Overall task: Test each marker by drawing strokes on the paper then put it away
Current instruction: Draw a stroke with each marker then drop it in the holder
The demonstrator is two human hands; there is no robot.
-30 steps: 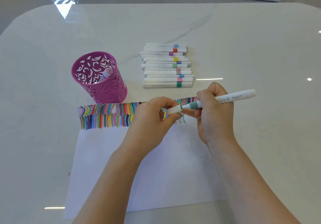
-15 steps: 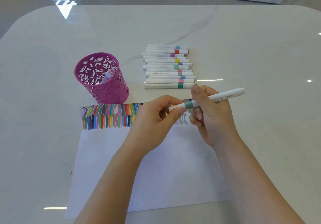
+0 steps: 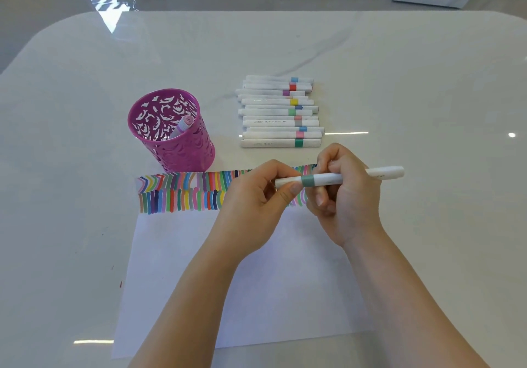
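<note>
Obs.: the marker [image 3: 328, 180] with the grey-green band now lies level in both hands. It sits right of the pink cup [image 3: 182, 150] and nearer us, just above the coloured strokes [image 3: 182, 193] on the paper [image 3: 171, 267].

Left hand [image 3: 256, 205]: fingers [image 3: 288, 193] pinch the cap end. Right hand [image 3: 348, 196]: fingers [image 3: 333, 165] are curled round the barrel.

The cap meets the band with no gap. We judge it seated, so this marker looks tested and due for the cup. We cannot rule out that it is about to be uncapped instead.

Compared with 1.0 s ago: the marker was tilted with its far end raised, and it has since dropped to level. The right hand has rolled over the barrel.

Right of the cup and beyond, the row of markers [image 3: 279, 123] is unmoved. One marker [image 3: 184, 125] remains inside the cup.
</note>
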